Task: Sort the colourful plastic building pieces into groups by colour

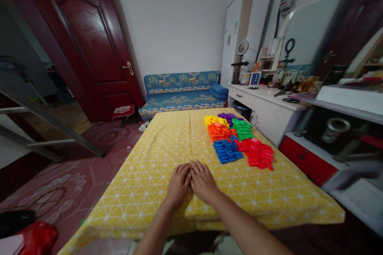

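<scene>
My left hand (178, 183) and my right hand (203, 181) lie flat, palms down, side by side on the yellow patterned tablecloth (155, 155), fingers stretched forward and touching each other. Neither hand holds anything. Ahead and to the right lie sorted piles of small plastic blocks: blue (227, 151), red (259, 153), orange (220, 130), green (243, 128), yellow (214, 120) and purple (227, 116). The blue pile is nearest, a short reach beyond my right hand.
A blue patterned sofa (182, 91) stands past the table's far end. A white desk (263, 99) with a ring light and clutter sits at the right, shelves nearer right. A dark red door (89, 48) is at the left, a red bag (37, 237) on the floor.
</scene>
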The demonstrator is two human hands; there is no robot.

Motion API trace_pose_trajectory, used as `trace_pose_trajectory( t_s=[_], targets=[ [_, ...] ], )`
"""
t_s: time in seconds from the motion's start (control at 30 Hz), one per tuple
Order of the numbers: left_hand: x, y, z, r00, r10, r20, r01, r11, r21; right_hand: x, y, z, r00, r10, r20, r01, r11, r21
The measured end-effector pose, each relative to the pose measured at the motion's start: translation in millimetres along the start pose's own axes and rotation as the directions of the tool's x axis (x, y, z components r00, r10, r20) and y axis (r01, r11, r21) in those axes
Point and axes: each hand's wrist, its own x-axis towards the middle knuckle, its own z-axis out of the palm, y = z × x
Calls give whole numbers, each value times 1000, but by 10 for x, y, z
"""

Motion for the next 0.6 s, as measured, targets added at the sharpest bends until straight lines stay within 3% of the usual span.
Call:
trace_pose_trajectory(
  t_s=[0.23,0.37,0.43,0.5,0.53,0.6],
  targets=[
    [-11,36,-67,998,-3,66,4,1000,-21,-126,7,-70,1000,-2,-20,4,995,100],
    [-53,18,-141,993,-11,121,17,999,-48,-400,196,-248,997,-72,12,66,951,301],
    [-102,-38,-185,992,-25,123,35,996,-80,-588,499,-373,997,-54,-47,68,913,402],
    [-150,-126,-228,991,-56,124,73,988,-136,-779,990,-523,972,73,-222,29,905,425],
    [-161,-177,-247,988,-88,126,110,978,-176,-867,1296,-608,933,137,-333,10,914,406],
    [-125,-275,-275,974,-200,103,222,930,-292,-1014,1973,-787,764,345,-544,-122,907,404]
  ],
)
